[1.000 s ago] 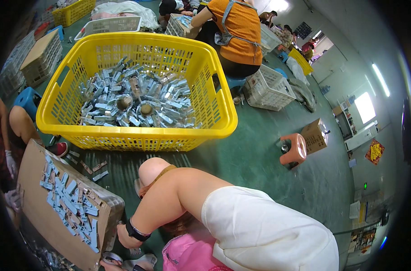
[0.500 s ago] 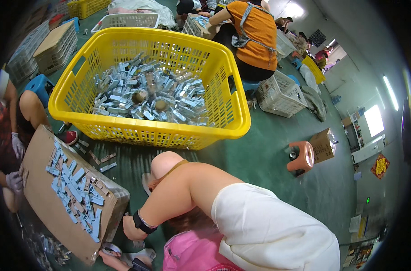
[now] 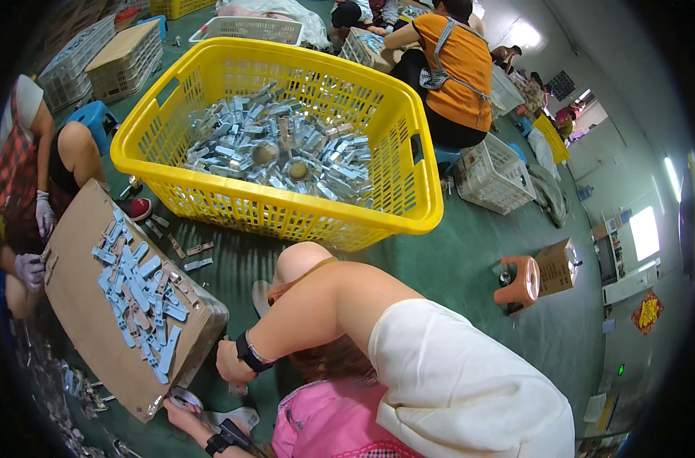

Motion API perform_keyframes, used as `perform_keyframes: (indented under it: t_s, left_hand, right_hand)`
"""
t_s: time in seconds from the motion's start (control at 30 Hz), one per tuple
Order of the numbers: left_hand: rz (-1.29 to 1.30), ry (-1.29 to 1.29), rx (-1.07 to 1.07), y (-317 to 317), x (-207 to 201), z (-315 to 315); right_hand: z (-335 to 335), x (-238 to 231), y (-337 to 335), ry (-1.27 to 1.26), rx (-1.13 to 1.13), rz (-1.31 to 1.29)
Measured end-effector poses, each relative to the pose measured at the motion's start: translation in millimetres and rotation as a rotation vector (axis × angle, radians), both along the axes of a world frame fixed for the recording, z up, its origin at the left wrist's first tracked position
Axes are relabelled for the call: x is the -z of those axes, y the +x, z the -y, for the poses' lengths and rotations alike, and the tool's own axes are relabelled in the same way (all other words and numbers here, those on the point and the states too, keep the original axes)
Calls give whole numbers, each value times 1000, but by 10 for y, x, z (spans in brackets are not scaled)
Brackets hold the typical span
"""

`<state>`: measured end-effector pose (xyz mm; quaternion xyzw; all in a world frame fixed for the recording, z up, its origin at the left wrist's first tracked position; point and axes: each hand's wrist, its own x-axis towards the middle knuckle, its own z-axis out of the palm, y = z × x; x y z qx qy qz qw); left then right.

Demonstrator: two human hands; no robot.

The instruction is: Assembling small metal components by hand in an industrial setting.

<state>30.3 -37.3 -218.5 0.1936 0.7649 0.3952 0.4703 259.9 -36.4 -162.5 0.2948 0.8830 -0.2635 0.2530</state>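
Blue and brown clothes pegs (image 3: 138, 290) lie on the cardboard (image 3: 96, 336), so lots seem left; the pile (image 3: 286, 141) in the yellow basket (image 3: 286, 202) may be done. The left hand (image 3: 183, 417) is at the cardboard's corner, the right hand (image 3: 235, 363) near its side; I can't tell if either grips.

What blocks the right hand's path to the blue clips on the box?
In this view, the right edge of the cardboard-topped box lies between the right hand and the blue clips. No loose object visibly blocks the way.
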Motion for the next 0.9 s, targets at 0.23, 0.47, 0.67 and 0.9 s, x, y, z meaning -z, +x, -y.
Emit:
perform_keyframes:
  t_s: [0.23,0.47,0.67,0.9]
  left_hand:
    - [7,33,-25,82,-46,-1]
    - [-36,27,-23,77,-20,2]
    - [-12,-1,-25,104,6,-20]
    - [-80,-51,-14,-187,55,-9]
  right_hand:
    - [-24,-4,3,-5,18,48]
    - [3,-39,23,11,-9,49]
    - [-13,-106,71,-5,-10,98]
    - [-28,-146,4,-10,113,-68]
